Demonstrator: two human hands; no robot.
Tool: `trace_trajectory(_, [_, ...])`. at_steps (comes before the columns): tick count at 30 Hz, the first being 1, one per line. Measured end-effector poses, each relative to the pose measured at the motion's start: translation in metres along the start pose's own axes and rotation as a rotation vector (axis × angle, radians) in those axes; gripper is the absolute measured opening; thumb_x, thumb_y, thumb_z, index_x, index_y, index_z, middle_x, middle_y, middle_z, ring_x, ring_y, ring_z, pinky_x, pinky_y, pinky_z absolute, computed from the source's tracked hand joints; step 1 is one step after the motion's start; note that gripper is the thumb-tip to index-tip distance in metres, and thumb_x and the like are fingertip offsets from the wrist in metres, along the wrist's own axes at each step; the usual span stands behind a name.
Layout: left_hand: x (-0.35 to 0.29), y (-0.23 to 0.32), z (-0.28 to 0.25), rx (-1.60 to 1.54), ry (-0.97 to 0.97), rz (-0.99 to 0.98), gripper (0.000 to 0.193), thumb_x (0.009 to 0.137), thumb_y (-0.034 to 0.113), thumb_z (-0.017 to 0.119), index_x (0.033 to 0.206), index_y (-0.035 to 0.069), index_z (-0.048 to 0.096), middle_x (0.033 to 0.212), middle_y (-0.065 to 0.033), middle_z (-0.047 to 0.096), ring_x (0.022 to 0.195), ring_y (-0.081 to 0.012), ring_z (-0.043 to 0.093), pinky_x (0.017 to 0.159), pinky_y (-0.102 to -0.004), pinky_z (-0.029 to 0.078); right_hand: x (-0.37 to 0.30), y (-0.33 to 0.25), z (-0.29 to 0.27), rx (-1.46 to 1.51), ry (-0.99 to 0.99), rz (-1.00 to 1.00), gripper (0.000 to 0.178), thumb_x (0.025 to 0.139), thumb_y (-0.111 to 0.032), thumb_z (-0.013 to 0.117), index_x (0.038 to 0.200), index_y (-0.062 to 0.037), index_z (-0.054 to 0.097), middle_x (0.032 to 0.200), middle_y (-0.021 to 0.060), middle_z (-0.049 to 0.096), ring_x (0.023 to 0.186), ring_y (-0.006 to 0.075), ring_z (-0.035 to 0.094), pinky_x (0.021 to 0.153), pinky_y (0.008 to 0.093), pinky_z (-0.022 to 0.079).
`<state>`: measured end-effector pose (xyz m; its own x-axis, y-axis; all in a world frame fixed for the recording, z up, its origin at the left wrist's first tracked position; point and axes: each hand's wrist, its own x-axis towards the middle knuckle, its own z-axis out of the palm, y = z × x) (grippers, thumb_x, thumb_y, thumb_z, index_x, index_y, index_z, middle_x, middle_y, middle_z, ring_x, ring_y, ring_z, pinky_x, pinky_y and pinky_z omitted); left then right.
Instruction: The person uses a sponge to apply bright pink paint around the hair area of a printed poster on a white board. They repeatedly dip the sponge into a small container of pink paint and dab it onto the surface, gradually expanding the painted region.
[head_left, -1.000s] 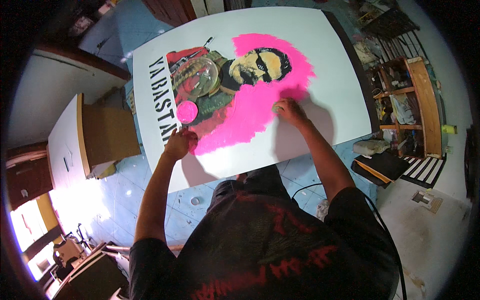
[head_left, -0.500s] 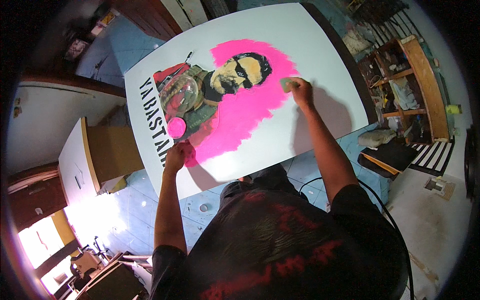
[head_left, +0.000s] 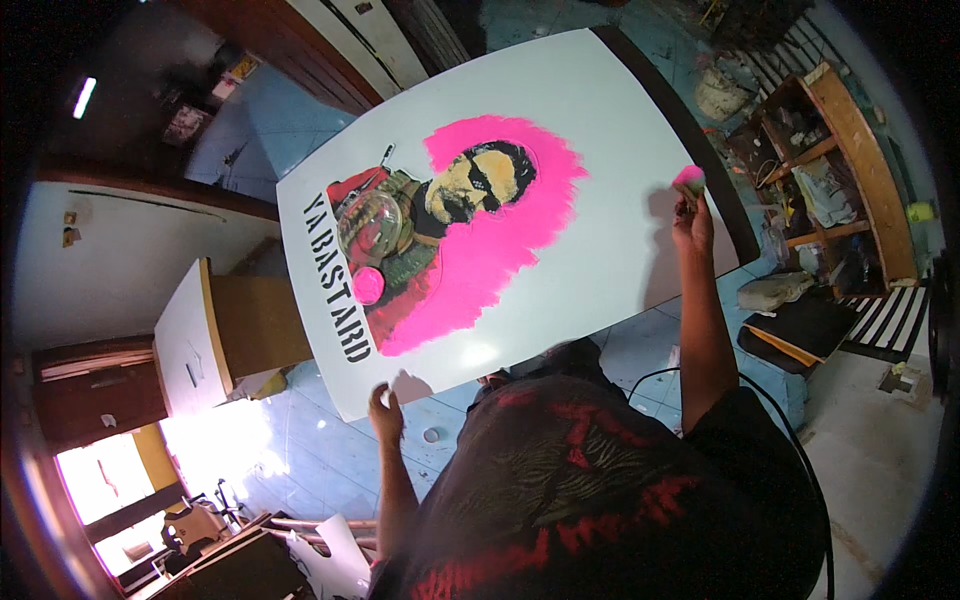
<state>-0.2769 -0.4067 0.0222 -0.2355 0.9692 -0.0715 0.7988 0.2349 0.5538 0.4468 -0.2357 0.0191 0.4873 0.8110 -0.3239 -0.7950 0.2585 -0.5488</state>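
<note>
White board [head_left: 620,150] tilted over blue floor: right hand [head_left: 692,222] has lifted off the pink paint, pinching a pink-tipped dauber [head_left: 688,180] at the right edge; left hand [head_left: 384,408] grips the near edge.

Harsh daylight blows out the lower-left doorway [head_left: 110,490], the dim rim bends, and the white board [head_left: 620,150] shows glare.

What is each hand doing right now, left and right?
Left hand: closed on the near edge of the white painted board.
Right hand: closed on a pink-tipped paint applicator, lifted near the board's right edge.
</note>
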Motion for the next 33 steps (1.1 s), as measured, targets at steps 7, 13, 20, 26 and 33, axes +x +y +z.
trace_trajectory(7, [-0.092, 0.014, -0.023, -0.108, -0.022, -0.118, 0.024, 0.088, 0.009, 0.063, 0.111, 0.002, 0.065, 0.111, -0.0157, 0.069, 0.108, -0.034, 0.063, 0.093, -0.0425, 0.049, -0.022, 0.017, 0.03, 0.331, -0.193, -0.126, 0.026, 0.105, -0.025, 0.049, 0.119, -0.0054, 0.057, 0.107, 0.0119, 0.067, 0.085, 0.0196, 0.066, 0.072, 0.0302, 0.058])
trace_trajectory(13, [-0.062, 0.056, -0.091, -0.683, -0.015, -0.001, 0.027, 0.094, 0.014, 0.061, 0.117, 0.001, 0.058, 0.118, -0.0114, 0.064, 0.113, -0.0236, 0.06, 0.102, -0.0395, 0.044, -0.058, 0.086, 0.143, 0.339, -0.26, -0.161, 0.028, 0.105, -0.026, 0.048, 0.122, -0.0052, 0.055, 0.113, 0.0084, 0.064, 0.091, 0.0165, 0.064, 0.076, 0.0277, 0.056])
trace_trajectory(20, [-0.085, 0.134, -0.286, -1.206, -0.151, 0.503, 0.043, 0.092, 0.035, 0.065, 0.114, -0.001, 0.058, 0.116, -0.0187, 0.061, 0.109, -0.0325, 0.058, 0.1, -0.05, 0.041, -0.2, 0.206, 0.273, 0.156, -0.296, -0.009, 0.034, 0.104, -0.037, 0.048, 0.113, -0.0071, 0.064, 0.097, 0.0023, 0.07, 0.08, 0.0131, 0.064, 0.055, 0.0245, 0.041])
trace_trajectory(26, [-0.115, 0.161, -0.386, -1.838, -0.636, 0.901, 0.063, 0.091, 0.057, 0.059, 0.112, -0.003, 0.06, 0.112, -0.0274, 0.06, 0.107, -0.0392, 0.058, 0.092, -0.0538, 0.044, -0.297, 0.276, 0.334, 0.216, -0.166, -0.023, 0.034, 0.104, -0.033, 0.049, 0.109, -0.0038, 0.066, 0.098, 0.006, 0.07, 0.084, 0.0173, 0.065, 0.066, 0.0255, 0.049])
trace_trajectory(33, [-0.133, 0.171, -0.386, -2.534, -0.519, 1.155, 0.097, 0.087, 0.081, 0.036, 0.121, -0.006, 0.06, 0.112, -0.0318, 0.057, 0.106, -0.0419, 0.06, 0.083, -0.0561, 0.049, -0.297, 0.263, 0.331, 0.11, -0.326, -0.055, 0.031, 0.102, -0.03, 0.052, 0.11, -0.0026, 0.064, 0.097, 0.0084, 0.068, 0.084, 0.0207, 0.065, 0.071, 0.0275, 0.052])
